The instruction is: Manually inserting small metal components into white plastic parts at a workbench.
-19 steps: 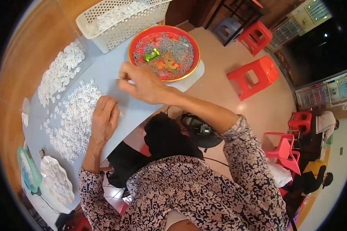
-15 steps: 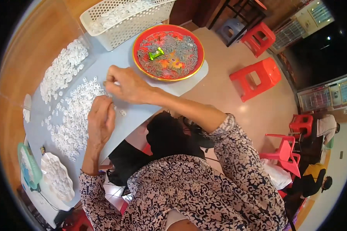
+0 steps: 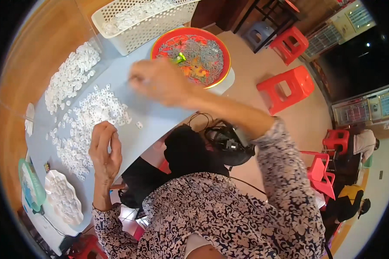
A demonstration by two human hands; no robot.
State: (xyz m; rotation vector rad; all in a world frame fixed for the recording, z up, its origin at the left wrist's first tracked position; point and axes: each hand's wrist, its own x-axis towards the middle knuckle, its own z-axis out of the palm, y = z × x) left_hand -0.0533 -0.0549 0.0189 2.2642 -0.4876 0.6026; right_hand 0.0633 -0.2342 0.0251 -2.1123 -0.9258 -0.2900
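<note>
while any hold in the curled left hand (image 3: 106,149) or blurred right hand (image 3: 161,82) cannot be told, the red tray (image 3: 226,52) is best kept unbumped.

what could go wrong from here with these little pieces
The right hand, blurred, overlaps the round red gold-rimmed tray in this view; catching the rim might spill the small thin grey pieces inside. One small flat white piece lies near the edge of the pale blue-grey table, so a passing hand could brush it off. The left hand is close beside the spread of loose white pieces, and a nudge may scatter them.
</note>
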